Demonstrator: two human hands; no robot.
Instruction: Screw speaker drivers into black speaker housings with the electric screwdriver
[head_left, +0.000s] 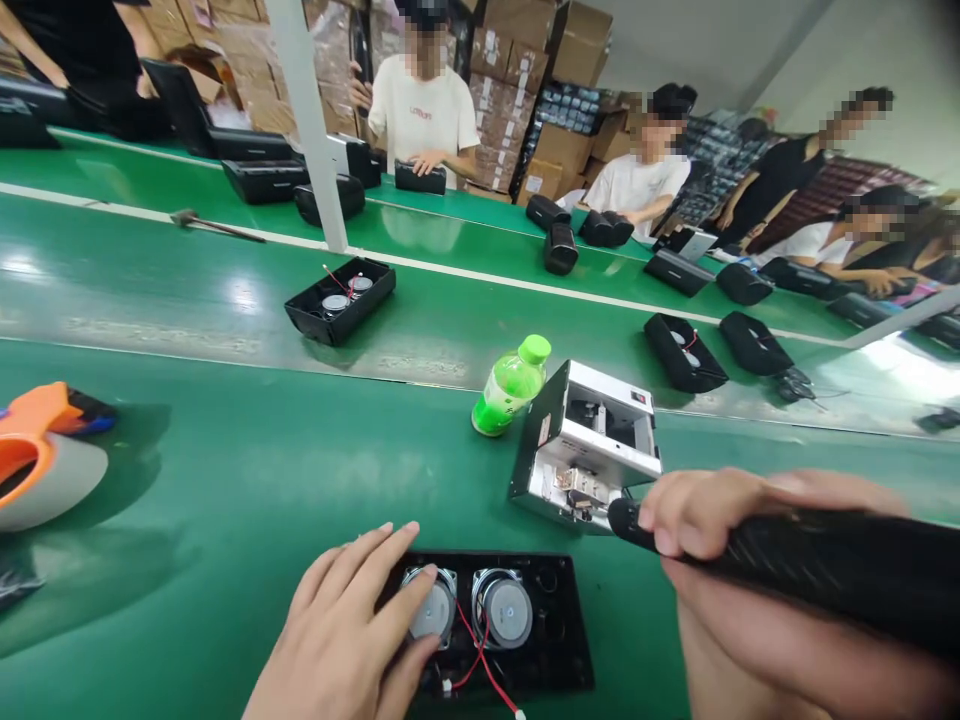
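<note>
Black plastic forms the flat rectangular panel [566, 620] lying on the green surface [247, 450] at the bottom centre of the frame, with two round silver-grey speakers [510, 613] set side by side in it and thin red wires [495, 682] crossing over it. At lower left of centre, the left hand [341, 625] lies over the panel's left end, its grip partly spread, thumb and forefinger about the left speaker; I cannot tell whether they pinch it. At lower right, the right hand [701, 515] has its grip closed round a long black tool [825, 555], whose tip reaches the front of a boxy silver-and-black machine [592, 440] right of centre. Just beside that machine stands a green-capped clear plastic bottle with green liquid [511, 387]. An orange tape dispenser [52, 420] sits at the left edge; co-workers fill the upper part.
</note>
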